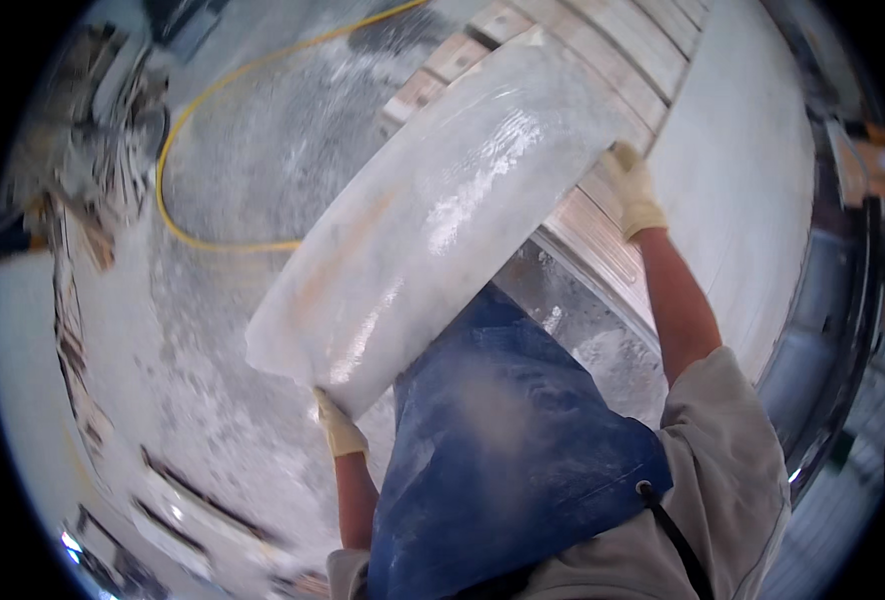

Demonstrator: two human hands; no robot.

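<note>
Blue apron (523, 450), black strap (675, 540), beige sleeves (728, 440); hands (343, 430) in yellow, apparently rubber gloves (635, 195).

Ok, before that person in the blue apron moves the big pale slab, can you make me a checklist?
1. Right hand on the pale slab: ok, at its upper-right corner.
2. Left hand on the slab: ok, at its lower end.
3. Gloves on both hands: ok, pale yellow.
4. Slab clear of the slats: cannot tell; it covers part of them in this view.
5. Feet clear of the yellow hose: cannot tell, feet hidden.
</note>
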